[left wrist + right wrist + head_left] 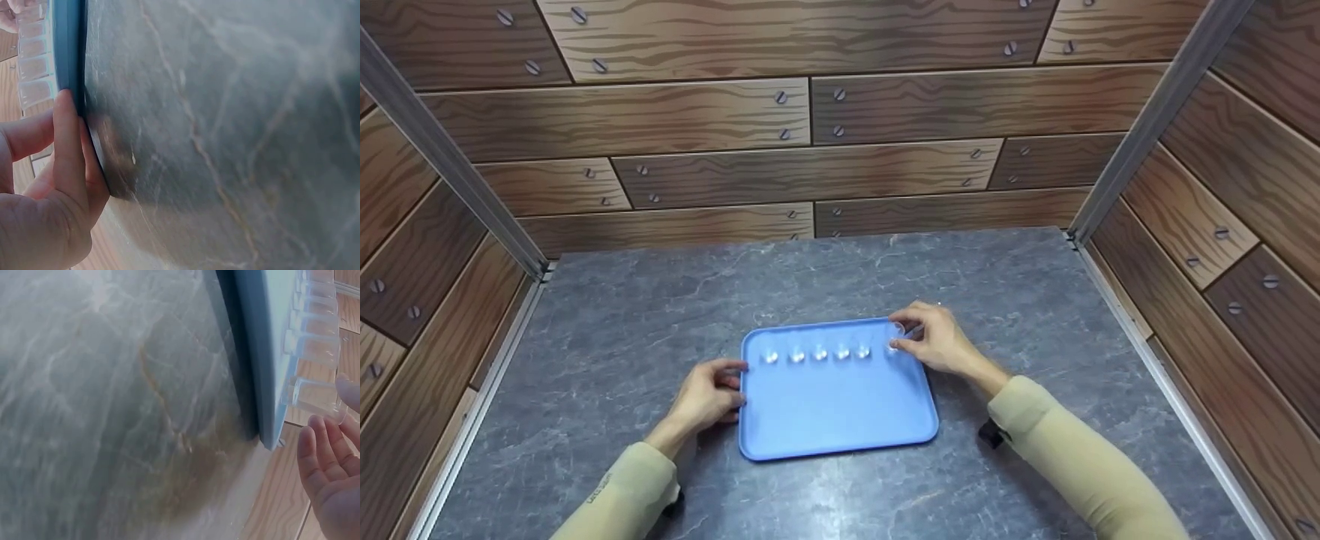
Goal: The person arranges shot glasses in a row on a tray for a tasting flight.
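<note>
A blue tray (837, 412) lies on the table in the head view. Along its far side, several small clear plastic cups (820, 352) stand upright in a row. My right hand (941, 341) is at the tray's far right corner, pinching the rim of another clear cup (316, 397) between thumb and fingers. That cup's base is right at the tray surface, a little apart from the row. My left hand (703, 396) is beside the tray's left edge; its fingertips touch the side wall, with one straight finger (68, 146) against it in the left wrist view.
The tray sits on a grey marbled tabletop (660, 300). Wood-patterned panels (720, 116) surround it at the back and both sides, with metal posts (1155, 112) at the corners. The near part of the tray is bare.
</note>
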{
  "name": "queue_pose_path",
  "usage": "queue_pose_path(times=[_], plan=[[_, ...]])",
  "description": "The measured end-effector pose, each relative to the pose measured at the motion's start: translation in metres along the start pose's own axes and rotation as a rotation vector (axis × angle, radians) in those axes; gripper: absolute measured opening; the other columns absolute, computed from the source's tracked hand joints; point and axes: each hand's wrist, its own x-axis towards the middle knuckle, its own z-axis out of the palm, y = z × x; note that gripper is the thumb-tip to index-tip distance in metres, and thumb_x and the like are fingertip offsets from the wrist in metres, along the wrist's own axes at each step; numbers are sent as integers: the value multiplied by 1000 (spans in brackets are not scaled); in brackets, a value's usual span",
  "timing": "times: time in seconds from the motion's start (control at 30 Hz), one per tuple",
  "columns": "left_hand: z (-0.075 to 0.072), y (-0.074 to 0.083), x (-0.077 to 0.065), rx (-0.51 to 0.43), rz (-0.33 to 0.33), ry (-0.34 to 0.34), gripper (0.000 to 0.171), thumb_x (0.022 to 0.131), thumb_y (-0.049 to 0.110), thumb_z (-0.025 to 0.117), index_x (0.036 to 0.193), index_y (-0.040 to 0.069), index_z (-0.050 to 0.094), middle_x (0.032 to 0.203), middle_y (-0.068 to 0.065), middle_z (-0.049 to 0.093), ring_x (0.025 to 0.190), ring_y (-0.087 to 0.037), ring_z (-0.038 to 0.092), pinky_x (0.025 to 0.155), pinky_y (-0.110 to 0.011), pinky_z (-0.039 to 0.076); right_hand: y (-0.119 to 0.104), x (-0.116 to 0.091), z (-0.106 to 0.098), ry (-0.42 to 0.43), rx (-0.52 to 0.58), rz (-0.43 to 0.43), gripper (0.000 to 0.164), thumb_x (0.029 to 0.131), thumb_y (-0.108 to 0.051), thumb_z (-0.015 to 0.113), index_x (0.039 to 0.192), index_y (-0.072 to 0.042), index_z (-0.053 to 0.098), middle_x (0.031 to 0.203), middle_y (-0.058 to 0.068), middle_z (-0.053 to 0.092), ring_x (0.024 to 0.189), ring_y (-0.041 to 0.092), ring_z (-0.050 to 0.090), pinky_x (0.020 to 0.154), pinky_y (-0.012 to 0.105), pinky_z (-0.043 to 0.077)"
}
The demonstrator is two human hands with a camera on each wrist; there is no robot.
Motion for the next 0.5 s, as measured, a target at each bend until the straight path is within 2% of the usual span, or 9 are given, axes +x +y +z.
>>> queue_pose_path(times=[0.23,0.5], plan=[[-1,0,-1,18,3,3,59,85,-14,74,141,5,75,104,-13,69,78,-19,68,60,-33,69,0,1,11,-8,20,14,35,91,-6,91,124,0,82,111,19,79,104,37,81,89,51,72],[0,-1,-2,24,-2,10,57,87,-14,73,141,6,75,104,-12,69,79,-19,69,60,-32,69,-1,2,13,1,20,25,37,90,-7,91,125,0,81,113,19,80,103,36,81,90,50,73]])
